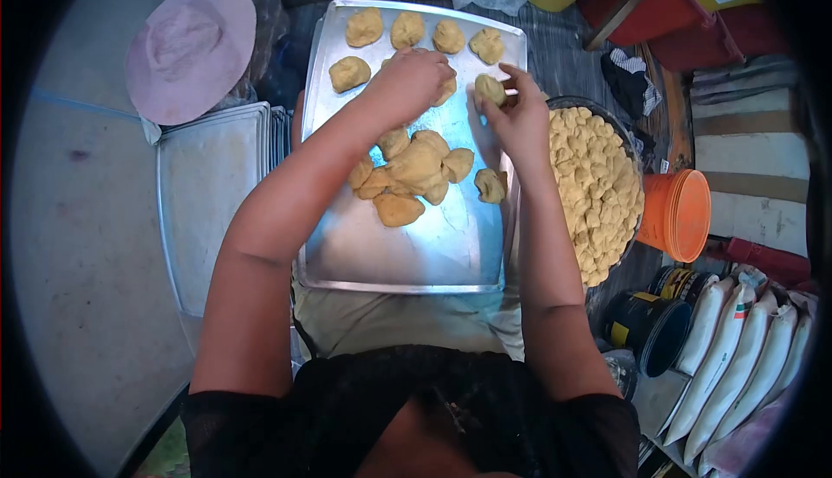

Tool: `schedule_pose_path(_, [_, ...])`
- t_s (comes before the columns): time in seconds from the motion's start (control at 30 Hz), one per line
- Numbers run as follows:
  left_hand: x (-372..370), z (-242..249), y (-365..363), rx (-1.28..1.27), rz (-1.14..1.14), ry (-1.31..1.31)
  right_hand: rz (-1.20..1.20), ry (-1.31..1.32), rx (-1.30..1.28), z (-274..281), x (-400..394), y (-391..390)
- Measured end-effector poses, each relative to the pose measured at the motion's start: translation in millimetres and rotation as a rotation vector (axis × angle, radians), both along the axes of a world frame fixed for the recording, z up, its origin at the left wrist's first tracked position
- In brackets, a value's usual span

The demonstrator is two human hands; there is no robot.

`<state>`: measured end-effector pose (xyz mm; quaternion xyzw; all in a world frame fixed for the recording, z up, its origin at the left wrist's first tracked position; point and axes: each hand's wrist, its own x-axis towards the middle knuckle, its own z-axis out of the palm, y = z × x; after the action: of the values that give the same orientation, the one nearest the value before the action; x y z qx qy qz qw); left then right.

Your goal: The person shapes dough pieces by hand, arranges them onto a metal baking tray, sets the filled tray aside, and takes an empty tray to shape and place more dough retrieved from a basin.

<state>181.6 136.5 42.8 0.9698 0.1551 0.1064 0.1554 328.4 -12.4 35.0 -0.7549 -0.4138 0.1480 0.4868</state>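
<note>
shiny metal tray [399, 263] runs lengthwise away from us; our right hand [518, 118] pinches a rough, rounded lump [490, 90], our left hand [409, 84] curls, grip hidden.

Ok so I'm counting four dough lumps [407, 29] along the tray's [381, 253] top edge, one pink hat [184, 45] upper left, at least one orange bucket [660, 209] at right, and at least five white sacks [752, 365] lower right.

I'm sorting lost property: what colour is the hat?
The hat is pale pink, clearest in the head view.
</note>
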Motion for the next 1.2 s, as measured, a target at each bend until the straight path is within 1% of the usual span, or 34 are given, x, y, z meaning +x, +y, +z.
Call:
schedule_pose_path(0.07, [-1.7, -0.4, 0.5, -0.015, 0.002, 0.008, 0.011, -0.172, -0.062, -3.4, -1.2, 0.0])
schedule_pose_path(0.13, [-17.6, 14.8, -15.6, -0.053, 0.059, -0.180, 0.039, -0.361, -0.165, 2.4, -4.5, -3.7])
schedule_pose_path(0.17, [-28.8, 20.9, -26.5, -0.070, 0.091, -0.275, 0.004, -0.399, -0.035, 5.6, -8.6, -9.3])
schedule_pose_path(0.27, [-71.7, 18.1, -49.0, -0.005, 0.149, -0.177, 0.106, -0.196, -0.141, 7.4, -18.8, -40.2])
schedule_pose_path(0.3, [-82.6, 13.6, -58.3, -0.065, 0.158, -0.039, 0.285, -0.330, -0.089, 1.6, -23.6, -50.0])
schedule_pose_path(0.33, [-92.1, 9.9, -67.0, -0.123, 0.167, 0.097, 0.362, -0.262, -0.125, 2.6, -32.7, -59.9])
schedule_pose_path(0.4, [-107.7, 9.3, -80.6, -0.236, 0.163, 0.069, 0.519, -0.144, -0.184, 9.0, -48.3, -73.4])
schedule_pose_path(0.5, [-125.9, 16.1, -94.9, -0.431, 0.165, -0.001, 0.615, 0.001, -0.225, 9.1, -50.7, -89.2])
schedule_pose_path(0.53, [-130.1, 18.0, -95.7, -0.498, 0.165, -0.028, 0.592, 0.089, -0.231, 7.8, -45.4, -91.1])
schedule_pose_path(0.57, [-134.7, 18.1, -92.3, -0.539, 0.150, -0.119, 0.569, 0.180, -0.238, 6.0, -38.6, -93.1])
schedule_pose_path(0.6, [-134.4, 19.5, -91.6, -0.620, 0.292, -0.207, 0.546, 0.271, -0.247, 8.5, -36.2, -91.9])
schedule_pose_path(0.63, [-132.8, 22.0, -89.7, -0.699, 0.434, -0.295, 0.425, 0.350, -0.331, 16.8, -31.9, -85.4])
schedule_pose_path(0.67, [-130.5, 23.5, -86.2, -0.775, 0.576, -0.383, 0.351, 0.491, -0.148, 14.1, -31.7, -76.3])
schedule_pose_path(0.73, [-121.4, 10.1, -65.1, -0.655, 0.686, -0.597, 0.097, 0.213, -0.089, 16.5, -38.9, -52.6])
schedule_pose_path(0.77, [-116.5, 7.5, -54.8, -0.537, 0.742, -0.633, 0.060, 0.042, -0.342, 28.2, -43.4, -45.5])
schedule_pose_path(0.87, [-122.3, -5.6, -24.2, -0.174, 0.670, -0.338, 0.044, -0.763, -0.266, 18.6, -55.3, -37.3])
schedule_pose_path(0.9, [-125.1, -2.8, -20.4, -0.230, 0.661, -0.268, 0.055, -0.645, -0.230, 26.5, -61.8, -33.7])
schedule_pose_path(1.0, [-129.9, 0.4, -23.6, -0.312, 0.563, -0.458, 0.412, -0.600, -0.229, 31.2, -71.4, -30.8])
schedule_pose_path(1.03, [-134.6, -1.4, -25.7, -0.292, 0.484, -0.372, 0.434, -0.639, -0.249, 18.3, -71.1, -24.2])
schedule_pose_path(1.1, [-142.3, 0.1, -27.7, -0.237, 0.324, -0.210, 0.395, -0.493, -0.283, 23.1, -70.4, -12.2])
schedule_pose_path(1.13, [-141.8, 1.7, -33.3, -0.168, 0.383, -0.231, 0.377, -0.421, -0.299, 26.4, -71.7, -5.3])
schedule_pose_path(1.17, [-139.9, 3.5, -42.4, -0.099, 0.442, -0.251, 0.340, -0.197, -0.197, 20.8, -73.7, 3.5])
schedule_pose_path(1.2, [-139.6, 5.4, -50.3, -0.030, 0.499, -0.272, 0.321, -0.101, -0.223, 18.0, -79.3, 12.4])
